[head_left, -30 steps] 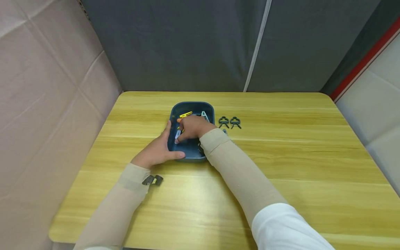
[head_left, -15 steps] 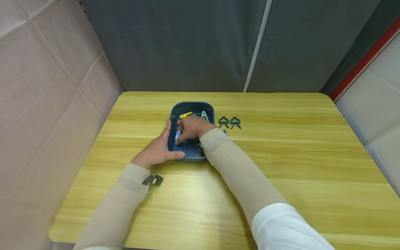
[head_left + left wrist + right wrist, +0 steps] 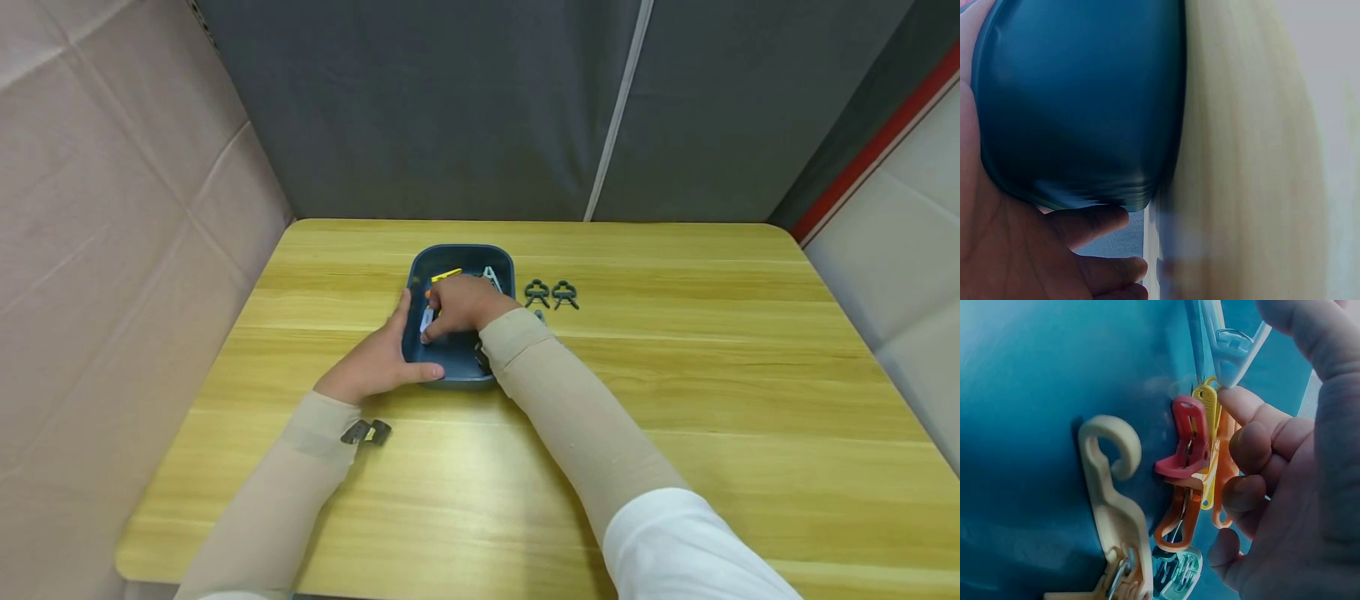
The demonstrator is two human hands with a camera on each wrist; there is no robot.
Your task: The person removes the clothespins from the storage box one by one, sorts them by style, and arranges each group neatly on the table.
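While the head views a moment ago and now look almost alike, the right hand (image 3: 462, 305) has barely shifted inside the dark blue oval plastic tray (image 3: 420, 268), which sits on the yellow wooden table (image 3: 675, 375) toward its far middle. The left hand (image 3: 372, 362) stays cupped against the tray's near-left wall, thumb along the front and fingers (image 3: 1094, 224) curled round its side.

From the wrist view the right hand's fingers (image 3: 1249, 445) are bent over a cluster of clothes pegs, fingertips touching the yellow plastic peg (image 3: 1209, 419); whether they actually pinch it I cannot tell. Against that peg lie one red peg (image 3: 1184, 445) and one orange peg (image 3: 1180, 520). One cream hooked peg (image 3: 1113, 506) lies apart to the side, and a pale blue peg (image 3: 1225, 344) is cut off at the frame's top. Much of the tray's contents is hidden under the hand in the head view.

Two dark clips (image 3: 551, 293) stand side by side on the table just right of the tray.
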